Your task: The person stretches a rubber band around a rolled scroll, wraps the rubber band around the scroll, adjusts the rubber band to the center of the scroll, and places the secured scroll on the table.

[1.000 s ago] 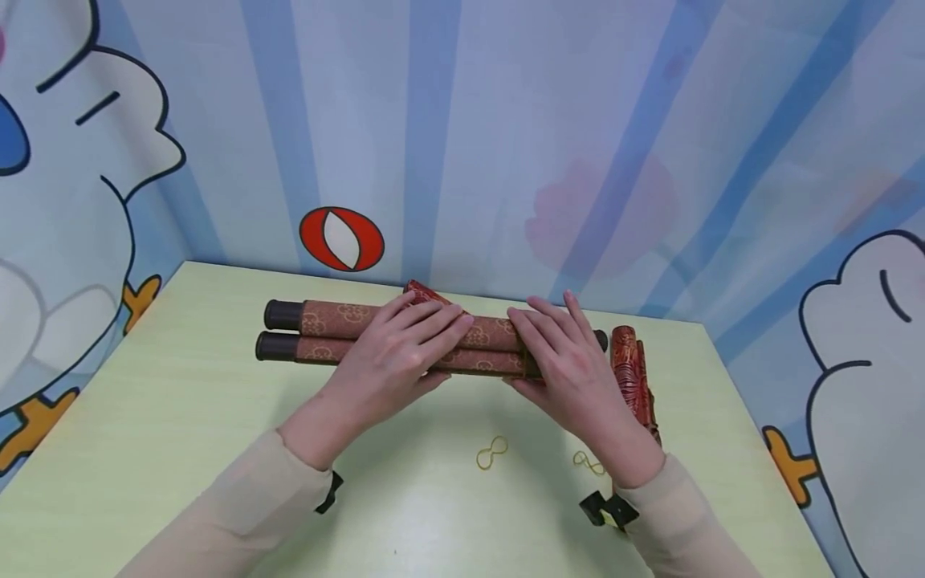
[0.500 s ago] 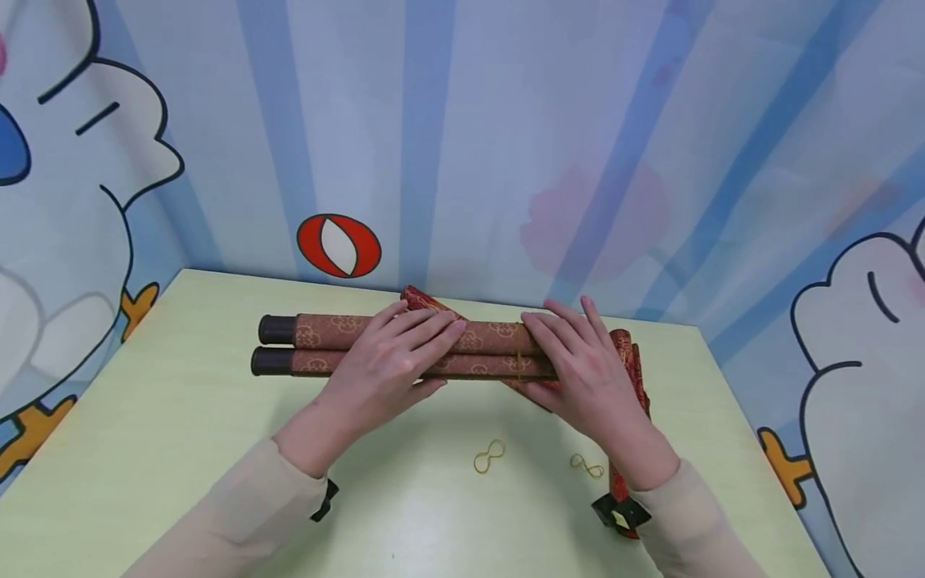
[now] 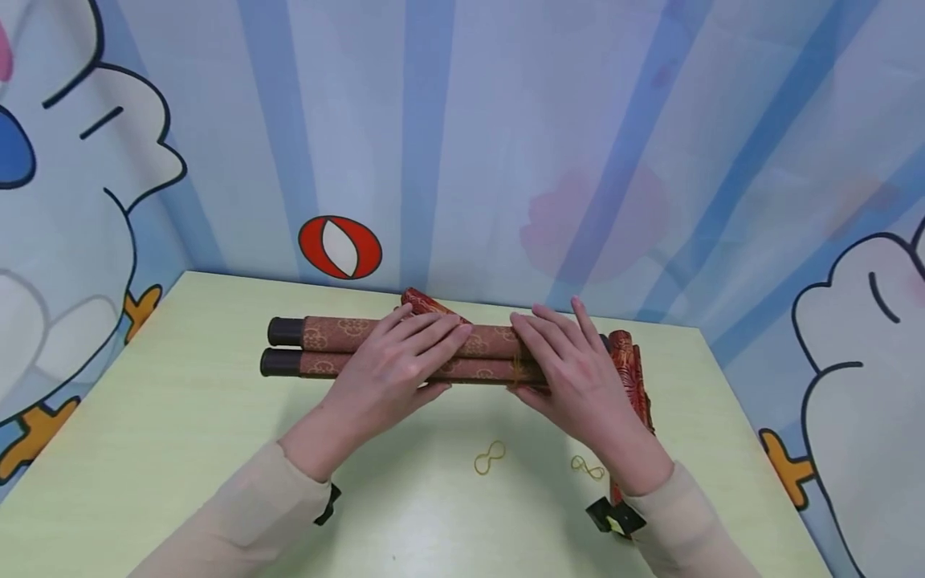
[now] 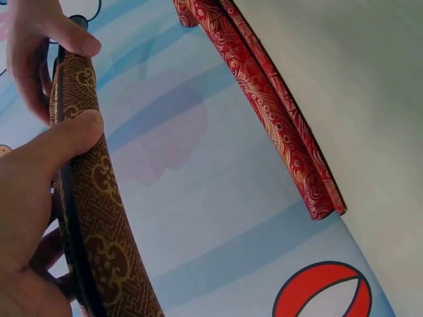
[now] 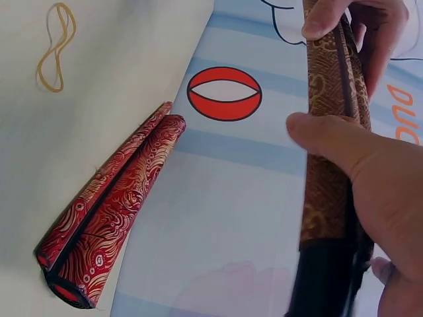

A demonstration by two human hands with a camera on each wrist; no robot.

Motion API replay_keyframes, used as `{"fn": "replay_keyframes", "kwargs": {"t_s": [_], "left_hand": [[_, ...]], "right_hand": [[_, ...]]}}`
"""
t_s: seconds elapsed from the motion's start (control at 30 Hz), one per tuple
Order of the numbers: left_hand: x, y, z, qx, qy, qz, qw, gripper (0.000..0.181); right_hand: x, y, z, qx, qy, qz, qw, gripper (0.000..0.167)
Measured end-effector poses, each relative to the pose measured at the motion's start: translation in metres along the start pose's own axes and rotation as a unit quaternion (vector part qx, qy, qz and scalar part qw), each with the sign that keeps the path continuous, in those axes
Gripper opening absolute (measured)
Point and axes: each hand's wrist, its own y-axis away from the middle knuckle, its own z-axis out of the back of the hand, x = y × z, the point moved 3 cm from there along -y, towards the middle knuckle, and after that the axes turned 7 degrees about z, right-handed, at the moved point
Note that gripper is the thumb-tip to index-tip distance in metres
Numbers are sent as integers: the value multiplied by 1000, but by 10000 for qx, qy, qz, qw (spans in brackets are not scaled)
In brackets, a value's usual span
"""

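A scroll wound into two parallel rolls [image 3: 340, 333], brown with a gold flower pattern and black end knobs [image 3: 283, 363], is held level above the table. My left hand [image 3: 393, 357] grips it near the middle, thumb below and fingers over the top. Toward the other end my right hand [image 3: 574, 373] grips it the same way. A thin yellowish rubber band [image 3: 516, 369] circles both rolls beside the right fingers. In the wrist views each thumb presses the patterned cloth [image 4: 109, 218]. The right end of the scroll is mostly hidden by my right hand.
Behind the held scroll lies a red-and-gold patterned double roll [image 3: 426, 301], partly covered. Another red one [image 3: 630, 369] lies at the right, partly under my right forearm. Two twisted rubber bands, a left one [image 3: 490, 457] and a right one [image 3: 587, 467], lie on the pale table [image 3: 181, 417].
The scroll shifted slightly left, then back right. My right hand slid outward along it, baring the band, and has come back toward the band. The left hand keeps its grip.
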Motion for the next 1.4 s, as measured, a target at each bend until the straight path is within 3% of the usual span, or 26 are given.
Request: {"fn": "replay_keyframes", "kwargs": {"t_s": [0.5,0.7,1.0,1.4], "left_hand": [[-3,-1,-1,-425,-415,-234,9980,78],[9,7,5,-596,-457,-241,9969,82],[28,19,13,-576,-461,-117,9972,93],[28,20,12,-522,-525,48,9972,90]], "right_hand": [[-5,4,6,-280,109,231,9993,100],[-10,10,12,-485,134,206,9985,98],[-19,18,19,-507,156,39,9986,97],[-22,24,18,-402,59,-163,9990,99]]}}
